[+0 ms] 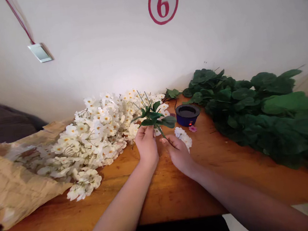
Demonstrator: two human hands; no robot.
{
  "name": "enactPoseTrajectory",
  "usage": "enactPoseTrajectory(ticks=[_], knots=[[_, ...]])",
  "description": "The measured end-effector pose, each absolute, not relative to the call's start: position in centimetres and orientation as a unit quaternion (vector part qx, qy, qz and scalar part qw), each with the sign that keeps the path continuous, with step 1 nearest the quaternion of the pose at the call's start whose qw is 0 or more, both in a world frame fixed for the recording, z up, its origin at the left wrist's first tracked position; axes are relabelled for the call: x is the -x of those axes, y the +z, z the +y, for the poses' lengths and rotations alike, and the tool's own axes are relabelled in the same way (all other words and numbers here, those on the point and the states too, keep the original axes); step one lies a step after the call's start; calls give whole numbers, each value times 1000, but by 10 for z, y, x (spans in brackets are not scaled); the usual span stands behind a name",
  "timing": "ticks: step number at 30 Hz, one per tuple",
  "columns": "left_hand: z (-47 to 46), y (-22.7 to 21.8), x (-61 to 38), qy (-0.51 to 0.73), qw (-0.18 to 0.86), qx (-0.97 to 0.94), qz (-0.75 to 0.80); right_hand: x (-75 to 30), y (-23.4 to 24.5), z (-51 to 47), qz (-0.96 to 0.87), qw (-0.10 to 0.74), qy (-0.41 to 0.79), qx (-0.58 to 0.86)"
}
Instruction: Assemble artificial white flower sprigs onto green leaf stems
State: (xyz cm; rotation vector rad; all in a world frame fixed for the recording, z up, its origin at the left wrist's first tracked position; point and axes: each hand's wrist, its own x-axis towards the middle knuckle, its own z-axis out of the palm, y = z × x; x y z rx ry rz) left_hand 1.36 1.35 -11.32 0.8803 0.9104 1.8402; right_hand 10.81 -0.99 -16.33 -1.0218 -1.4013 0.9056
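Your right fingers (172,142) pinch the leafy stem (154,121), left fingers (144,132) grip beneath its leaves. Looks part-built: leaves on, tips bare. Plenty of white flowers (104,125) and greenery (247,96) left.

Pale wall (105,35) with red circled 6 (160,7) behind wooden table (175,199)

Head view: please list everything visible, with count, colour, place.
Wall: one, white, back
Circled 6: one, red, wall
Plate: one, pale, upper left wall
Wire: count unclear, red, above plate
Bundle: one, dark, far left
Paper: count unclear, brown, left
Flower pile: one, white, left
Leaf pile: one, green, right
Pot: one, blue, right of centre
Blossom: one, pink, beside pot
Flower bunch: one, white, near pot
Sprig: one, green, centre
Table: one, brown, underneath
Left hand: one, bare, on sprig
Right hand: one, bare, on sprig
Arms: two, bare, front
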Motion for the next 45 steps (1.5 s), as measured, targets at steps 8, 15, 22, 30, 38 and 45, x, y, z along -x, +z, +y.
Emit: enactPoseTrajectory(ticks=[8, 15, 22, 30, 38, 45], knots=[[17, -111, -5, 703, 455, -399, 373, -110, -162, -10, -615, 525, 364, 462], [23, -111, 1, 680, 476, -396, 393, -113, -160, -10, -664, 507, 266, 481], [27, -115, 2, 684, 451, -424, 386, -113, -164, -10, -674, 509, 230, 484], [26, -116, -3, 685, 448, -416, 396, -112, -159, -15, -679, 519, 213, 473], [25, -111, -5, 680, 502, -371, 385, -117, -158, -15, -716, 496, 124, 475], [28, -112, -4, 677, 526, -355, 374, -120, -159, -15, -729, 480, 65, 483]])
